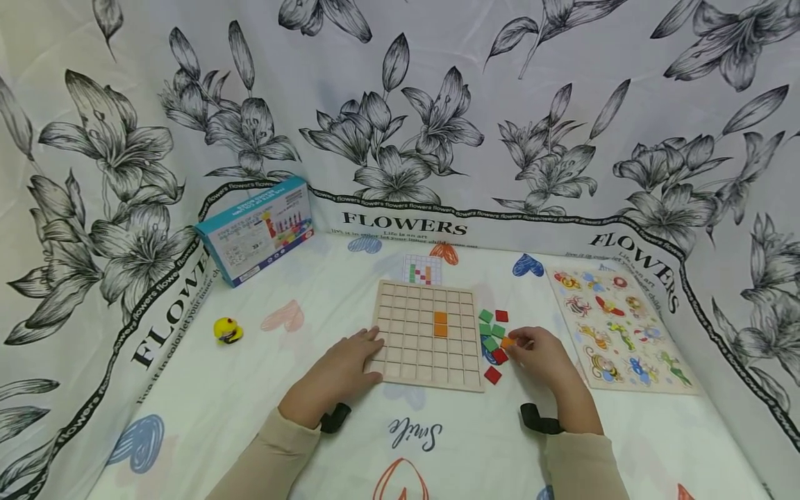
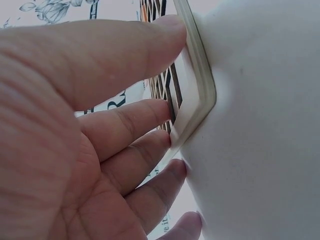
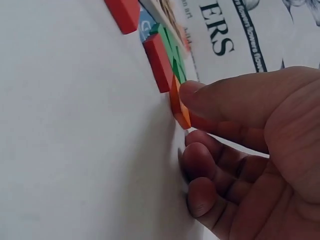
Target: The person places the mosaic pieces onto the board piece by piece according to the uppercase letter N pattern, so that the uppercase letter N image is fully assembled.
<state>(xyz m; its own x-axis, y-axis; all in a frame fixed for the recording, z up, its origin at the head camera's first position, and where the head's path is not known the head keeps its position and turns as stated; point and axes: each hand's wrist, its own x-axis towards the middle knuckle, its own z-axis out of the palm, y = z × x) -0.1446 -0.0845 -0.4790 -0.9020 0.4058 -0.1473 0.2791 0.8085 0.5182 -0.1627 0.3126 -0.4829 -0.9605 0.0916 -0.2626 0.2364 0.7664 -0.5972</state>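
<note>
A square wooden grid board (image 1: pixel 412 361) lies on the cloth, with two orange tiles (image 1: pixel 440 324) in one column. My left hand (image 1: pixel 340 364) rests at the board's left edge; in the left wrist view its thumb (image 2: pixel 167 42) and loosely extended fingers touch the rim near a corner. Right of the board, my right hand (image 1: pixel 540 354) pinches an orange tile (image 3: pixel 180 105) between thumb and index finger, low over the cloth. Beside it lie several green tiles (image 1: pixel 498 331) and red tiles (image 1: pixel 492 376), loosely grouped along the board's right side.
A small pattern card (image 1: pixel 421 269) lies behind the board. To the right is a wooden puzzle board (image 1: pixel 625 326) of insects. A blue-topped box (image 1: pixel 259 232) stands at the back left, with a yellow toy duck (image 1: pixel 228 330) in front. Flowered cloth (image 1: pixel 400 104) hangs behind.
</note>
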